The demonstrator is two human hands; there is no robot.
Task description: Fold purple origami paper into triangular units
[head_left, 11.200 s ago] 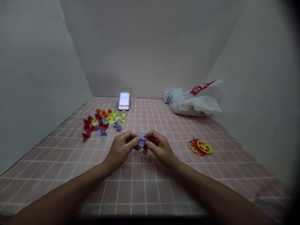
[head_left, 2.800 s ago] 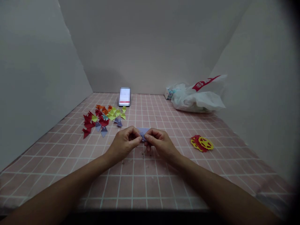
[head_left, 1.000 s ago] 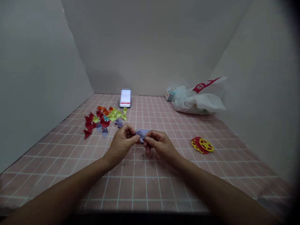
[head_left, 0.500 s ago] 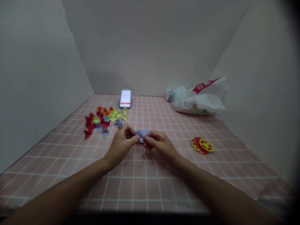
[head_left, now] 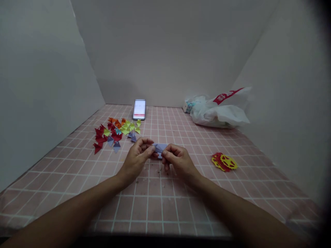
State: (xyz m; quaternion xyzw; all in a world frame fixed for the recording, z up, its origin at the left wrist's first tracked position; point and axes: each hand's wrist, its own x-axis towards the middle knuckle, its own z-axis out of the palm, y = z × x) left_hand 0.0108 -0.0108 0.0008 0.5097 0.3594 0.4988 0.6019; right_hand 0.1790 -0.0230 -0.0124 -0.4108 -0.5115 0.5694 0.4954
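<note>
Between my two hands is a small folded piece of purple origami paper (head_left: 160, 148), with creased flaps facing me. My left hand (head_left: 138, 156) pinches its left end between thumb and fingers. On the right end, my right hand (head_left: 178, 160) closes thumb and fingertips in the same way. Both hands are just above the table, and the fingers hide the paper's ends. Another purple sheet or flap seems to lie behind it; I cannot tell if it is the same piece. Left of my hands sit several small folded paper pieces in red (head_left: 100, 137), orange, yellow-green (head_left: 126, 128), blue and purple (head_left: 117, 146).
A phone (head_left: 139, 109) with a lit, blurred screen leans near the back wall. At the back right lies a white plastic bag (head_left: 219, 113) against a tissue pack (head_left: 187, 106). Red and yellow cut-out discs (head_left: 224, 162) rest at the right. Pink checked cloth (head_left: 155, 210) covers the table.
My left fingers have shifted on the purple paper, the index finger now stretched further over its top edge. The whole view has moved slightly; the other things stay put.
</note>
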